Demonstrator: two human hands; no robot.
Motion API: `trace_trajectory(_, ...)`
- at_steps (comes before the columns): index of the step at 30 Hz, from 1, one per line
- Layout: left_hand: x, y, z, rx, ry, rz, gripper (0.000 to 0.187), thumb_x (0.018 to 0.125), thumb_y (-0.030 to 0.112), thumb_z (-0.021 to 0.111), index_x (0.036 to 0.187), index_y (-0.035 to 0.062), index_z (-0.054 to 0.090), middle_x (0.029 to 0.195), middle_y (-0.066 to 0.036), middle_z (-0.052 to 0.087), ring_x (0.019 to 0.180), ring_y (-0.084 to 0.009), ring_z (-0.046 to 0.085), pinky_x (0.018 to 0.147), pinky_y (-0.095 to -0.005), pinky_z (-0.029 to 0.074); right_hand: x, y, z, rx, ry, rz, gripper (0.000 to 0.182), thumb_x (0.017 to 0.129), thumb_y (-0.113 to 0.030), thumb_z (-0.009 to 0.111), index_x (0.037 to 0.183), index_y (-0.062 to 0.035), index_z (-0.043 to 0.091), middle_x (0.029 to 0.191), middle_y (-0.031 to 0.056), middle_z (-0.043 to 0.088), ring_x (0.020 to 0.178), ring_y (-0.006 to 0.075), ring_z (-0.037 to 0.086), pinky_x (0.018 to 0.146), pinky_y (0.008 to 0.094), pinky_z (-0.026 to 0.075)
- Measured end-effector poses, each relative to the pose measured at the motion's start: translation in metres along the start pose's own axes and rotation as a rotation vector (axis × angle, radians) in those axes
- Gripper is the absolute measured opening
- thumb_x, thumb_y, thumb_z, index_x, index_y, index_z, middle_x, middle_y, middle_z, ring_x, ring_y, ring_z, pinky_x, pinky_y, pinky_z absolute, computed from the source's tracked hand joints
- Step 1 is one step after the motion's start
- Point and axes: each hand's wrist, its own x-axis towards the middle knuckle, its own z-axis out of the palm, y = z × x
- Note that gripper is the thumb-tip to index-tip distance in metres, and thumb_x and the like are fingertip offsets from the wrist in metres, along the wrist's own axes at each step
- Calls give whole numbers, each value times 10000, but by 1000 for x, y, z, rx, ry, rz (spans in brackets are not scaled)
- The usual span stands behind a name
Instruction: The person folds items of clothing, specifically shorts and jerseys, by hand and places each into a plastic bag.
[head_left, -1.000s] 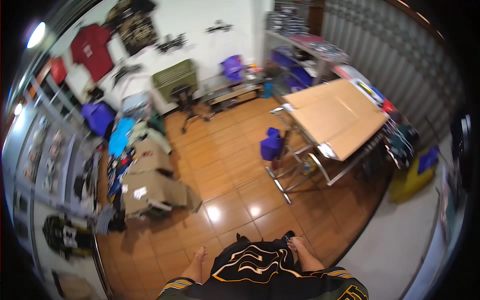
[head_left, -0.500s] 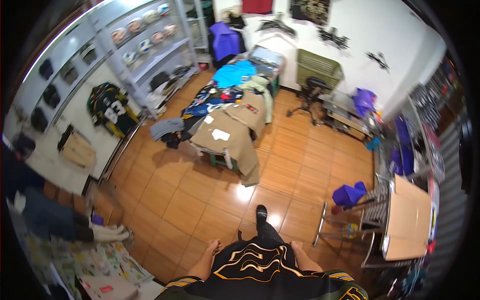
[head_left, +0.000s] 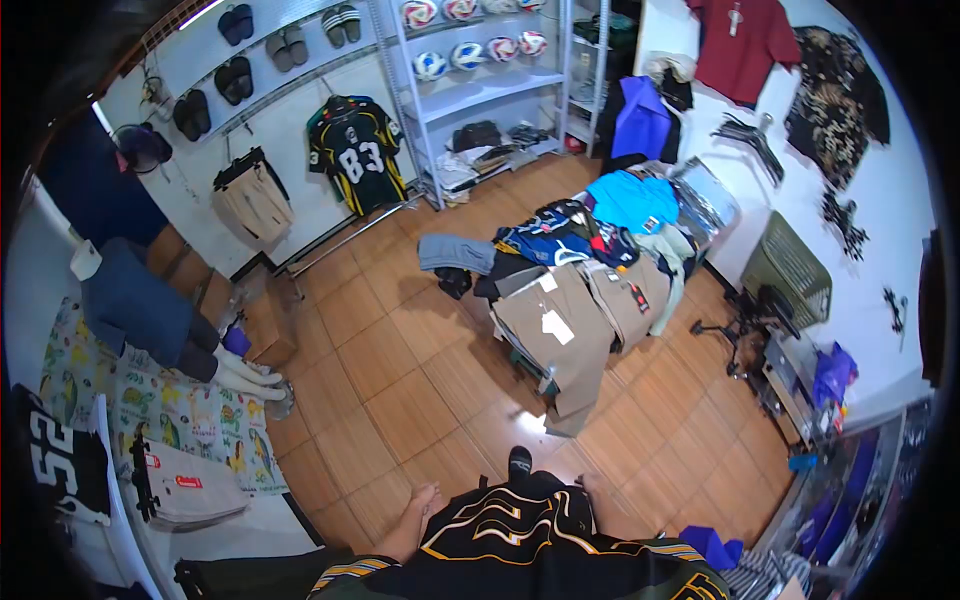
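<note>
My left hand [head_left: 427,497] hangs low beside the black jersey [head_left: 510,530] that I wear, its fingers loosely curled and apart, with nothing visible in it. On the other side of the jersey is my right hand [head_left: 588,484], small in view, its fingers too hidden to read. Neither hand touches any goods. Ahead stands a table heaped with clothes: brown trousers [head_left: 555,325] with white tags, a bright blue shirt [head_left: 632,200] and grey cloth [head_left: 457,254]. One dark shoe [head_left: 519,462] shows on the tiled floor.
Shelves with balls [head_left: 490,92] stand at the back, near a hanging green jersey [head_left: 358,155]. A mannequin [head_left: 150,310] is at left. Right of the table are a green basket [head_left: 787,268], a wheeled chair base [head_left: 728,333] and a purple bag [head_left: 833,375].
The view has swung left, so the table and wall goods appear farther right. The cardboard-topped rack has mostly left view at the lower right. My hands remain low beside my body.
</note>
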Motion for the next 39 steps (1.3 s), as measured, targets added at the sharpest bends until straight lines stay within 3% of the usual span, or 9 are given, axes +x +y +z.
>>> trace_trajectory(6,14,23,11,-220,38,87,273,978,261,629,1201,103,650,1013,-49,691,880,-173,676,690,-316,555,80,-114,65,-198,-149,-83,240,981,-156,484,1086,1,632,1045,161,698,831,282,708,676,399,576)
trace_trajectory(14,80,-5,0,-45,-44,-53,246,999,224,590,1185,84,668,959,-81,705,851,-190,702,653,-316,566,72,-211,165,-270,-227,-139,157,938,-122,538,958,-37,669,853,111,712,693,235,719,590,379,585)
trace_trajectory(17,76,24,-7,-466,81,-41,214,1014,207,549,1130,113,703,918,-93,703,828,-202,707,683,-322,585,86,-226,198,-298,-232,-136,176,956,-109,492,969,-39,654,833,105,711,651,235,719,570,384,601)
trace_trajectory(20,112,48,-39,-303,-27,206,215,1001,192,559,1095,78,715,905,-123,699,824,-230,712,715,-320,597,101,-234,215,-222,-219,-72,172,948,-83,473,984,-22,630,785,119,698,611,243,699,490,370,579)
trace_trajectory(23,136,133,-68,-350,-77,111,149,980,176,577,997,80,690,801,-100,656,680,-197,644,586,-315,520,196,-210,221,-44,-485,73,141,939,-68,486,970,-28,617,792,121,689,579,242,668,459,367,550)
trace_trajectory(30,250,295,-118,-382,-346,233,172,962,234,645,1032,78,665,733,-41,613,569,-129,582,462,-266,436,140,-279,301,-245,-127,-150,211,925,-55,529,1073,59,627,856,178,708,610,271,686,499,352,564)
trace_trajectory(32,215,366,-96,-326,-27,233,246,942,286,693,1102,102,657,834,-15,651,660,-115,616,530,-267,480,127,-306,328,-184,-86,-211,260,906,-36,555,1111,75,670,831,169,728,649,228,720,532,315,564)
trace_trajectory(37,195,489,-70,-147,-57,265,348,920,328,731,1189,126,641,963,19,669,825,-109,647,727,-316,533,126,-362,391,-245,-184,-316,246,913,-42,576,1120,67,651,862,169,724,658,234,718,525,331,559)
trace_trajectory(39,199,526,-57,-31,-173,255,509,915,379,735,1322,106,598,1271,-79,649,1113,-204,643,946,-415,527,131,-385,416,-257,-244,-358,239,922,-51,595,1130,62,631,858,174,710,653,236,711,497,344,548)
